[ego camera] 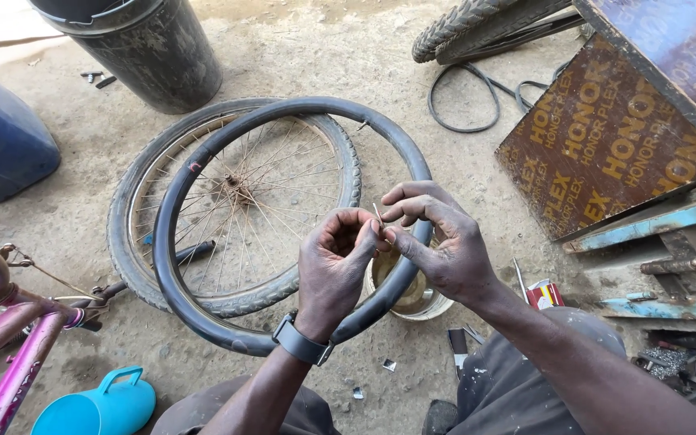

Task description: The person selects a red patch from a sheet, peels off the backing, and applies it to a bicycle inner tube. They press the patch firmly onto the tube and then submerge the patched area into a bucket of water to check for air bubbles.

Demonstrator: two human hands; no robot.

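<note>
Pinching a thin pale sliver (378, 213), both hands (396, 250) were held over a small round tin (437, 304) of yellowish liquid, beside the black rubber inner tube (203, 161).

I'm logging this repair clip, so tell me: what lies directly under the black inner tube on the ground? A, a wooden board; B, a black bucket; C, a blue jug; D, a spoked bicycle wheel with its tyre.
D: the inner tube lies across the spoked wheel, near both hands.
</note>
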